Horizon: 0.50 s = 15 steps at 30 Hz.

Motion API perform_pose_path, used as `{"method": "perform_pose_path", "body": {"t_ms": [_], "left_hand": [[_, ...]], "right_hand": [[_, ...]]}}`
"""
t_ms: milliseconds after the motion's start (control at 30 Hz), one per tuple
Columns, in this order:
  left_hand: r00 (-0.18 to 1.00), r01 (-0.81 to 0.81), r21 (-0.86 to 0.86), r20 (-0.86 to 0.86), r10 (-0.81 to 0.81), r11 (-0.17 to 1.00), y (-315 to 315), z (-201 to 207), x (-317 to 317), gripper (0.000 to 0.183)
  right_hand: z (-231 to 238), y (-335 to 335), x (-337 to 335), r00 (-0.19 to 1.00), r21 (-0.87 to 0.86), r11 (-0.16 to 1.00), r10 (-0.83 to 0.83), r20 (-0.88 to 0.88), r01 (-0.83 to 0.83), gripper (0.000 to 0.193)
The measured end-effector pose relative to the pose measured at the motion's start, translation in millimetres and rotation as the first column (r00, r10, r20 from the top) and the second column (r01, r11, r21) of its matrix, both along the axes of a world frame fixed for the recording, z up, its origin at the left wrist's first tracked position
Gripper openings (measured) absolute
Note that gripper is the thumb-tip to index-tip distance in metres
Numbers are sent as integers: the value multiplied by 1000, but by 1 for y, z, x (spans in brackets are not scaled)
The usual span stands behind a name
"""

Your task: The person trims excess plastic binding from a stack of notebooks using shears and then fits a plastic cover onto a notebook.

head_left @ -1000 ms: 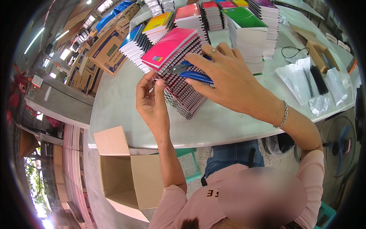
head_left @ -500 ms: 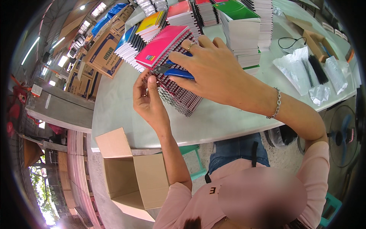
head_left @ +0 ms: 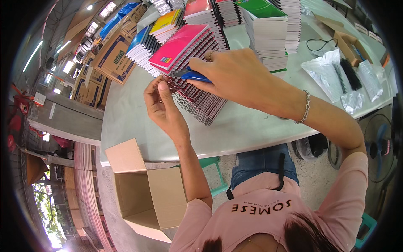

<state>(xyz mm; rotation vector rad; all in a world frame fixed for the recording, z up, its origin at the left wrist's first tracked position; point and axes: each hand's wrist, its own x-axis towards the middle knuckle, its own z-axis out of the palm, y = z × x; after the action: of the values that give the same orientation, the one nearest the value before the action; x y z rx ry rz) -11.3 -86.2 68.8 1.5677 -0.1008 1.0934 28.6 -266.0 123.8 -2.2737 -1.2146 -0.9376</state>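
Observation:
A slanted row of spiral-bound notebooks (head_left: 197, 98) lies on the grey table (head_left: 252, 126), topped by a pink-covered one (head_left: 178, 46). My right hand (head_left: 235, 75) is shut on a blue-handled plier tool (head_left: 191, 75) whose tip meets the wire coil near the pink cover. My left hand (head_left: 161, 105) pinches the coil ends at the left edge of the same row, thumb up against the wire. Both hands touch the notebooks.
Stacks of coloured notebooks (head_left: 268, 29) fill the table's far side. Silver bags with black spiral coils (head_left: 344, 75) lie at the right. An open cardboard box (head_left: 142, 193) stands on the floor below the table edge. Printed cartons (head_left: 111, 56) sit at the left.
Both hands stayed on the notebook row; the view shifted slightly, and my left hand's fingers moved a little along the coil edge.

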Motion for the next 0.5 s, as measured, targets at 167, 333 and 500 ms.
{"method": "perform_pose_path", "body": {"t_ms": [167, 333, 500], "left_hand": [[996, 79, -76, -25, -81, 994, 1, -2, 1, 40], [994, 73, -55, -75, -77, 996, -9, -1, 2, 46], [996, 31, 54, -85, -27, 998, -9, -9, 4, 45]], "right_hand": [[-10, -6, -2, 989, 96, 992, -95, 115, 84, 33], [-15, -6, -1, 989, 94, 991, -102, 106, 92, 35], [-15, 1, -3, 993, 119, 990, -83, 79, 74, 34]]}}
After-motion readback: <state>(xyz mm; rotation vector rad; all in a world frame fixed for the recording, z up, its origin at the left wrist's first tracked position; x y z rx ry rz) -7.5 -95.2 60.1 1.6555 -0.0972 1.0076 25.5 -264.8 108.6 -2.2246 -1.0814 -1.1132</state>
